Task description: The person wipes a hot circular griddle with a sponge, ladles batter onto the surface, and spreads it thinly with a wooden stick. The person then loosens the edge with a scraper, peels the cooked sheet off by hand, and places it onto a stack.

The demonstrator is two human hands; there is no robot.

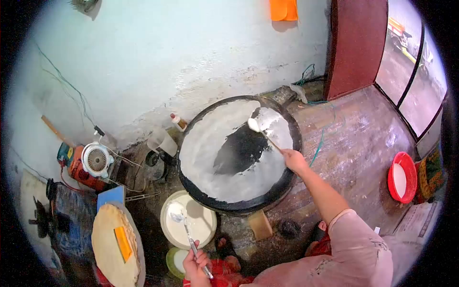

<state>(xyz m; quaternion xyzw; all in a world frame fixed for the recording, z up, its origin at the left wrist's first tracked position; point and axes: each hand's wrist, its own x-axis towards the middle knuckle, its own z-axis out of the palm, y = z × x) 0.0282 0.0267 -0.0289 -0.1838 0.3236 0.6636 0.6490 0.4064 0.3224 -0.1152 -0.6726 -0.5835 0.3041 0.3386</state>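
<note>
My right hand (295,161) is closed on the stick of a batter spreader (254,125), whose white-coated head rests on a large round black griddle (239,149). White batter (203,158) covers much of the griddle in a wide ring, with a dark bare patch in the middle. Lower down, my left hand (197,264) grips a metal ladle (189,233). The ladle's bowl is over or in the white batter of a round tub (213,224), left of my feet; how deep it sits I cannot tell.
A stack of thin round flatbreads (107,234) with an orange piece (123,244) on top lies at the lower left. A blower (95,160), a white jug (165,142) and a small bottle (179,122) stand left of the griddle. A red basin (402,177) sits right.
</note>
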